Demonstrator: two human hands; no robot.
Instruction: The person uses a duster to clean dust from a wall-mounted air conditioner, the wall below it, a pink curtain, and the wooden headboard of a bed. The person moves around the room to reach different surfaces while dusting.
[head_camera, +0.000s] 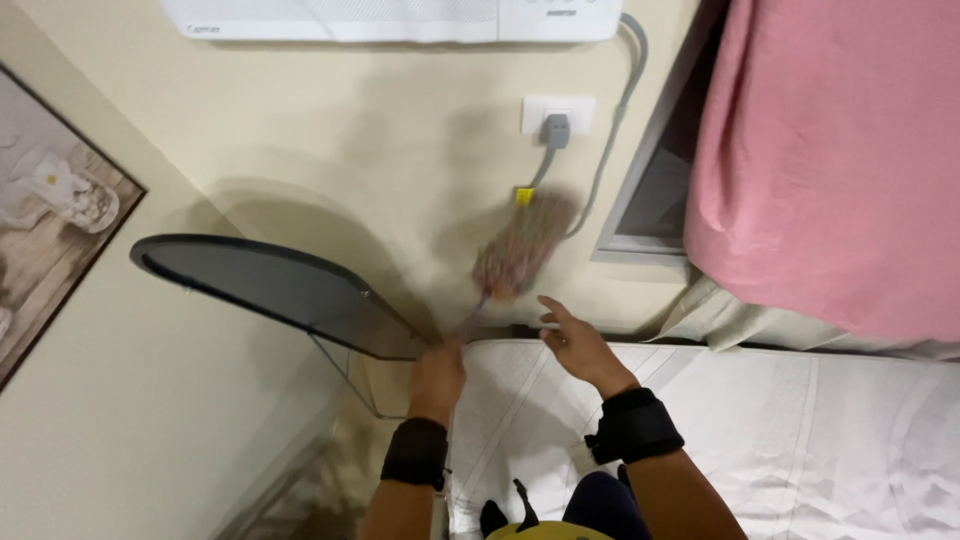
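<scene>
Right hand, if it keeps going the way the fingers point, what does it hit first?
Probably the duster head, blurred just beyond the right hand; behind it the wall. Depth is unclear, so it might pass beside the duster.

We see a multicoloured duster (520, 248), pink curtain (830, 160), cream wall (380, 150), black wristbands (632, 425) and white quilted mattress (800, 430).

Packages: none in view
Screens: none in view
Signs: none in view
Yellow tag (524, 196): a small square yellow label fixed to the grey cable just below the white wall socket, beside the blurred top of the duster head
Marking on air conditioner (203, 30): a small dark strip of lettering at the lower left of the white casing, at the top edge of the view
Second marking (561, 14): a short dark mark on the right part of the same white casing, too small to make out
</scene>
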